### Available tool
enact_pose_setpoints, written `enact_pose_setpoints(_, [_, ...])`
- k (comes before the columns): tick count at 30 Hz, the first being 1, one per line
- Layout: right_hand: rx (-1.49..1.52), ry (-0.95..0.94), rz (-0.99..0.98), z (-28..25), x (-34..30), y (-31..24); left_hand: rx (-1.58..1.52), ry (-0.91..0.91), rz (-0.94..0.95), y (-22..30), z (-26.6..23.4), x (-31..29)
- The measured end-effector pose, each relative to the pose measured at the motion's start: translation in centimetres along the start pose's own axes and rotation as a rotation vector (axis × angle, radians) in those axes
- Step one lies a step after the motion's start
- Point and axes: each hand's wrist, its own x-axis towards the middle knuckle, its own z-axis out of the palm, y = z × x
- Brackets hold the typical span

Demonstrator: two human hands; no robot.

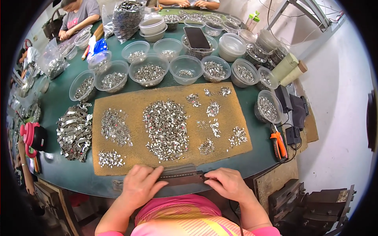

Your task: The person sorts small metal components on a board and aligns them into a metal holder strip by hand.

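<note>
A dark slotted metal bar (183, 179) lies along the table's near edge, with a row of small bright pieces in its slot. My left hand (142, 184) grips its left end, thumb below and fingers above. At the other end, my right hand (229, 184) closes thumb and forefinger on the bar's tip; any small part between them is hidden. Just beyond, a brown textured mat (136, 98) carries a large central heap of small metal pieces (165, 129). Thin metal pins (116, 126) lie left of it, and several smaller piles are spread to the right.
Clear plastic bowls (149, 70) of metal parts line the mat's far side. A phone (197, 38) rests on one. Orange-handled pliers (278, 143) lie right, near a black adapter (293, 135). Metal strips (74, 131) are stacked left. Two people (80, 15) sit across the table.
</note>
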Motion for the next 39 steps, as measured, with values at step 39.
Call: enact_pose_setpoints(39, [-0.503, 0.233, 0.032, -0.9, 15.9, 13.4, -0.095, 0.159, -0.221, -3.3, 0.1, -1.8])
